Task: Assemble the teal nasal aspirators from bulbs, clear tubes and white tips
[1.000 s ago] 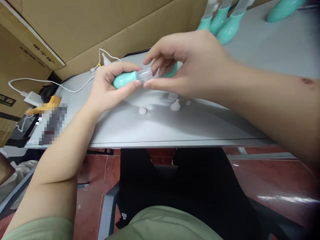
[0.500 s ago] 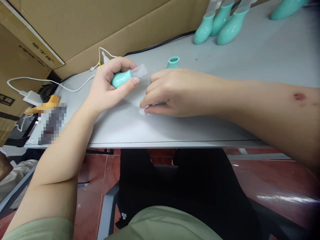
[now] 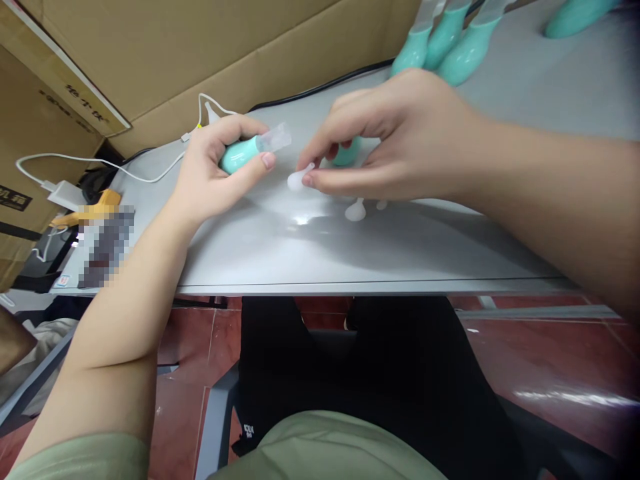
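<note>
My left hand (image 3: 215,163) is wrapped round a teal nasal aspirator bulb (image 3: 239,155), its clear plastic tip (image 3: 275,138) pointing right. Between the thumb and fingers of my right hand (image 3: 385,143) is a small white rubber nozzle (image 3: 297,180), lifted just above the grey table (image 3: 280,260). Beneath that hand lie a second white nozzle (image 3: 356,211) with a thin stem and a smaller white piece (image 3: 382,205). Another teal bulb (image 3: 349,153) stands behind my right fingers, mostly hidden by them.
Several teal aspirators with clear tips (image 3: 467,57) stand at the back right, and one more bulb (image 3: 580,17) lies farther right. Cardboard (image 3: 240,47) walls the back. At left are a white cable (image 3: 100,160), a charger (image 3: 66,196), an orange tool (image 3: 95,207) and a blurred-out device (image 3: 106,247).
My right hand has risen from the table and turned, bringing up the white nozzle in its fingertips. The nozzle and small piece beneath it now show. My left hand has barely moved.
</note>
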`<state>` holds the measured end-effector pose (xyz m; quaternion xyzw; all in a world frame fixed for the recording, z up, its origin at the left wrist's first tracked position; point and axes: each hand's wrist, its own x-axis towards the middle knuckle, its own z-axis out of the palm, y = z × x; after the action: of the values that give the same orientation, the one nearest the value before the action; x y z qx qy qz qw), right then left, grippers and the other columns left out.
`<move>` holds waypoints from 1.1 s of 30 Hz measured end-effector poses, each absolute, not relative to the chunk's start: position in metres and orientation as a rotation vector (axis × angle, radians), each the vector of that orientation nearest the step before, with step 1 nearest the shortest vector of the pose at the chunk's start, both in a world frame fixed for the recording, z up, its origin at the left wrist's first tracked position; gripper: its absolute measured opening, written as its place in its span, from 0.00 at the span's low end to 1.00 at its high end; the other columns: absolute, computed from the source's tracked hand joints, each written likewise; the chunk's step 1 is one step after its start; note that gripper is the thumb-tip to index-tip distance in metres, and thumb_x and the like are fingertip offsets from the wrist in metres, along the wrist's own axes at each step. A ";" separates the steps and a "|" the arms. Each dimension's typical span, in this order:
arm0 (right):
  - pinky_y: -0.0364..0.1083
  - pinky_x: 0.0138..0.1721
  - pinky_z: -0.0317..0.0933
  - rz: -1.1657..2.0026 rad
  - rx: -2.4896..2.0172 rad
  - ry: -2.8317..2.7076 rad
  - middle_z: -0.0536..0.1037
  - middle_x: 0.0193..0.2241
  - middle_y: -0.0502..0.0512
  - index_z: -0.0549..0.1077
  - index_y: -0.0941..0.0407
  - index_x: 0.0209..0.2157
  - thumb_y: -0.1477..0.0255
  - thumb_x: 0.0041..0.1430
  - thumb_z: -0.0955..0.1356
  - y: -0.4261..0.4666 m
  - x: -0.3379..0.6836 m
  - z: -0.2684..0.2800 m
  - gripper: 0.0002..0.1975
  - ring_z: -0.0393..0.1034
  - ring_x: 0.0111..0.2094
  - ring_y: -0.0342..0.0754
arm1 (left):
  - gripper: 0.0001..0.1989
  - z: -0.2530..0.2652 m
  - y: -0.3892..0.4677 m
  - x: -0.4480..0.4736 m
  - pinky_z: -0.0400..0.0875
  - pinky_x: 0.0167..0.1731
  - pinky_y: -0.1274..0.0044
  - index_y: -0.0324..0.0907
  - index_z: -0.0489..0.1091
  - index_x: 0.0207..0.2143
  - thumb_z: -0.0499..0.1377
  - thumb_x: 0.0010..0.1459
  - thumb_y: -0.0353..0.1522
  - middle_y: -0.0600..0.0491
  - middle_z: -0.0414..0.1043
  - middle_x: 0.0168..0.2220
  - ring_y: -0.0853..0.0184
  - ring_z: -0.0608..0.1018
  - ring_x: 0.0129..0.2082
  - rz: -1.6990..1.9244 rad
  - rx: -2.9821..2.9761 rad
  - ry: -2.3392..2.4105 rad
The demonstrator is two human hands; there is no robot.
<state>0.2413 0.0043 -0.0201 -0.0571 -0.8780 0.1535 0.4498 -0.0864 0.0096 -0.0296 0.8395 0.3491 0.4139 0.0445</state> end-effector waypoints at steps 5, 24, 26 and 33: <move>0.44 0.40 0.70 0.479 -0.273 -2.006 0.89 0.35 0.43 0.95 0.50 0.43 0.70 0.73 0.82 -0.012 0.239 -0.015 0.03 0.74 0.35 0.39 | 0.41 -0.038 0.013 -0.088 0.78 0.38 0.60 0.50 0.86 0.49 0.67 0.73 0.78 0.51 0.83 0.36 0.59 0.79 0.35 1.309 2.513 0.952; 0.36 0.37 0.71 0.740 -0.269 -1.750 0.90 0.38 0.48 0.92 0.57 0.40 0.71 0.68 0.90 -0.013 0.231 -0.015 0.09 0.81 0.36 0.35 | 0.38 -0.022 -0.017 -0.078 0.92 0.46 0.58 0.52 0.88 0.53 0.69 0.73 0.75 0.50 0.87 0.42 0.52 0.92 0.42 1.283 2.637 0.933; 0.34 0.37 0.73 0.771 -0.262 -1.741 0.91 0.37 0.48 0.93 0.57 0.40 0.72 0.67 0.91 -0.014 0.231 -0.015 0.10 0.82 0.36 0.35 | 0.38 -0.021 -0.018 -0.077 0.91 0.46 0.58 0.52 0.88 0.52 0.68 0.73 0.75 0.49 0.86 0.42 0.52 0.91 0.41 1.287 2.631 0.948; 0.30 0.39 0.76 0.819 -0.242 -1.708 0.91 0.38 0.46 0.93 0.57 0.39 0.69 0.63 0.95 -0.012 0.231 -0.018 0.16 0.84 0.37 0.33 | 0.36 -0.024 -0.014 -0.077 0.90 0.44 0.58 0.51 0.86 0.49 0.72 0.72 0.73 0.50 0.85 0.37 0.53 0.89 0.40 1.254 2.563 1.127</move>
<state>0.2311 -0.0121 -0.0175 -0.1034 -0.7301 0.3502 0.5777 -0.0767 -0.0137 -0.0237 0.8349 0.3671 0.4083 0.0369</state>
